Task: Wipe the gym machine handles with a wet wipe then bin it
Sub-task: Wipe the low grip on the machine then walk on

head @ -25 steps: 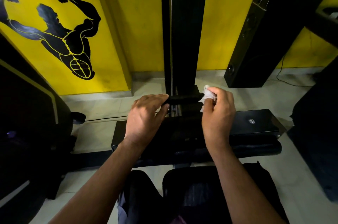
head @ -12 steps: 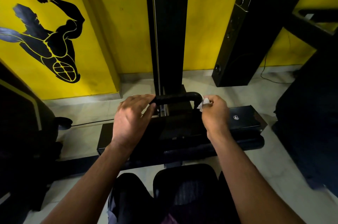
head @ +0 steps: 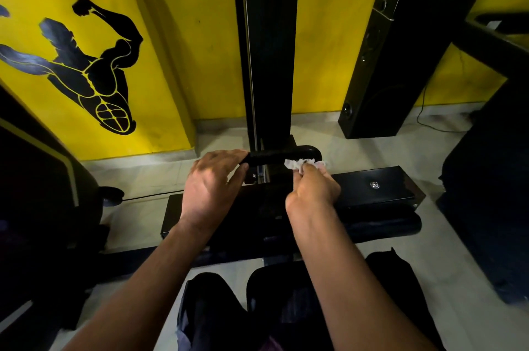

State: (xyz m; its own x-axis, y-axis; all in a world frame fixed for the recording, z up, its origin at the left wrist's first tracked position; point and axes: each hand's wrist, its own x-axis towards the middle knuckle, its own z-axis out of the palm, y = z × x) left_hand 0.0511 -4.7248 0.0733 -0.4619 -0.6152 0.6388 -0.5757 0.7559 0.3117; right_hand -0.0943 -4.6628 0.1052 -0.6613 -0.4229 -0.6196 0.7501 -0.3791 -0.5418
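Observation:
A black padded machine handle (head: 282, 154) runs across in front of the upright black column (head: 266, 44). My left hand (head: 213, 183) grips the handle's left end, fingers curled over it. A crumpled white wet wipe (head: 300, 164) is pinched in my right hand (head: 313, 189), which holds it against the underside of the handle's curved right end. The wipe sticks out past my fingertips. No bin is in view.
A black footplate (head: 372, 193) lies across the floor under the handle. A tall black speaker (head: 400, 58) leans at the yellow wall on the right, its cable trailing on the tiles. Dark machines stand at the left (head: 37, 179) and right (head: 492, 179) edges. My knees are at the bottom.
My right hand has slid with the wipe from around the handle's right end to below it. My left hand keeps its grip on the left end.

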